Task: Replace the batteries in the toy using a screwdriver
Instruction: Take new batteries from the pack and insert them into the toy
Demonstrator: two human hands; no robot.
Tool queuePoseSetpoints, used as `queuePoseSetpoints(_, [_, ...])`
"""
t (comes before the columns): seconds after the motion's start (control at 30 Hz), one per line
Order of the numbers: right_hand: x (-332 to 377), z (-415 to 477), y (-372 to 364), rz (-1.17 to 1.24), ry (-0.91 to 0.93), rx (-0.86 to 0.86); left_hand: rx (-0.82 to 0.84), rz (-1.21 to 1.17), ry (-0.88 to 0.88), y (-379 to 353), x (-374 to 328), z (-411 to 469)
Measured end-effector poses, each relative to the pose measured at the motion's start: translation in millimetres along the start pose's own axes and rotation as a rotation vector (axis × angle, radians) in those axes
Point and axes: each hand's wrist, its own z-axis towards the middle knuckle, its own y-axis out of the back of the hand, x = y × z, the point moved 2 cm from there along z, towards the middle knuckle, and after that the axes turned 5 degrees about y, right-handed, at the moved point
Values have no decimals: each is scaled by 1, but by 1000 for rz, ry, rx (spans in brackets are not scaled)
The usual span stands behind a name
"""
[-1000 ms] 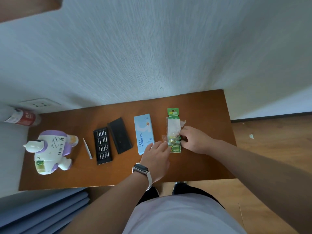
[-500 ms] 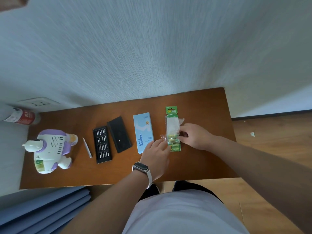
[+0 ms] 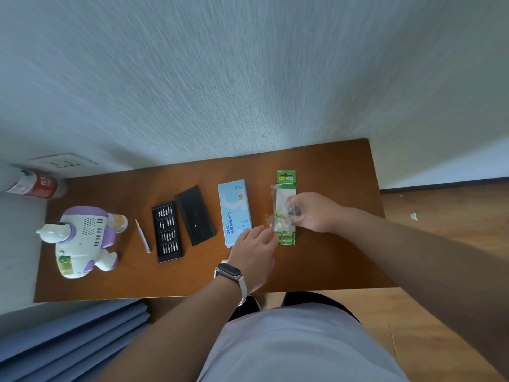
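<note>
The battery pack (image 3: 283,197), beside the blue box (image 3: 234,208), is pressed by the straight-fingered left hand (image 3: 254,250) and pinched by the right hand (image 3: 316,213).

- I faced a grey textured wall (image 3: 248,78) behind my brown wooden table (image 3: 110,282).
- A white wall socket (image 3: 63,161) sat at my left.
- Wood-plank floor (image 3: 454,216) and dark skirting board (image 3: 440,183) lay right.

battery pack (image 3: 286,178): "GP" | blue box (image 3: 234,213): "24" | bottle (image 3: 35,184) label: unreadable
</note>
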Motion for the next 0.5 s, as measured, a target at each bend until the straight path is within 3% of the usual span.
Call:
queuePoseSetpoints(0.13, [-5, -5, 0, -74, 36, -97, 9, -6, 11, -2, 1, 0])
queuePoseSetpoints(0.5, [-5, -5, -7, -191, -37, -69, 18, -39, 35, -3, -1, -3])
